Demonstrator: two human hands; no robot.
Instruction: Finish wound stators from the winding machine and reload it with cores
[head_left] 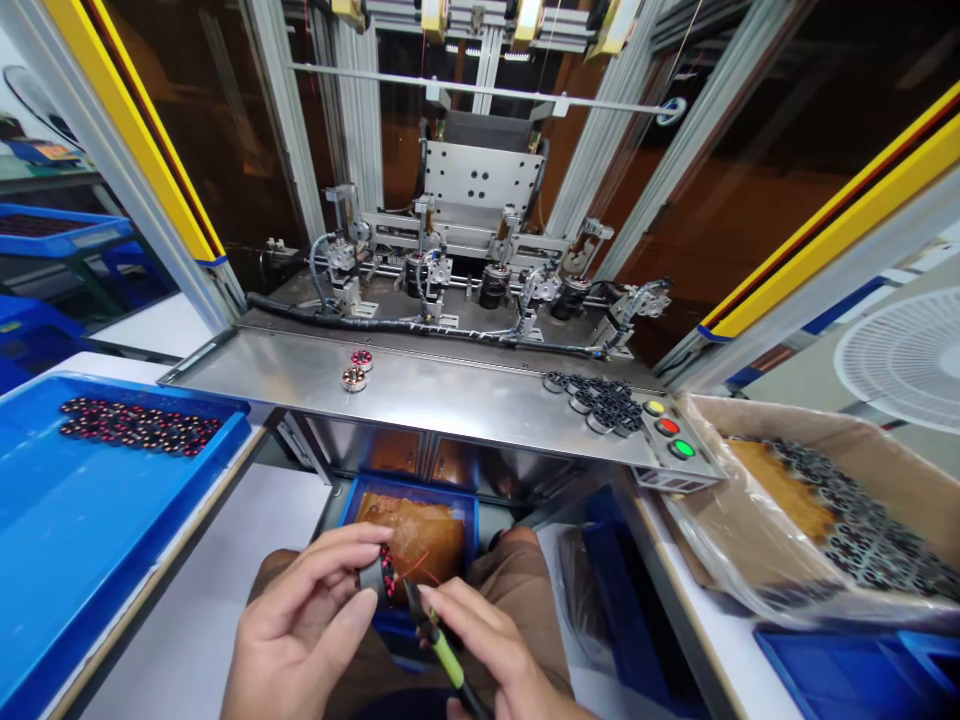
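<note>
Factory bench setting: a steel shelf [420,385] fronted a winding machine [480,230] with yellow-edged guard frames either side, all well above and beyond the grip. Low in the view, over the person's lap, the left hand [300,620] pinched a small wound coil [377,577], fingers clenched on it, red wire turns facing right. The right hand [495,650] was closed around a green-handled tool [439,640], probably tweezers or cutters; its long axis ran from lower right up to upper left, tip just beside the coil's right side, touching or nearly, couldn't tell. So the coil lay up-left of the tool grip, and the left hand was the nearer one, already on it. A thin red wire end strayed right from the coil. Just beyond the hands sat a blue bin [409,495] with a brown bag. Far up-left of the grip, a blue tray [75,510] held a row of finished coils [139,425]; two coils [356,370] stood on the shelf. Up-right, a heap of bare black cores [596,398] lay near three buttons [667,427], and a lined cardboard box [825,500] held more cores.
</note>
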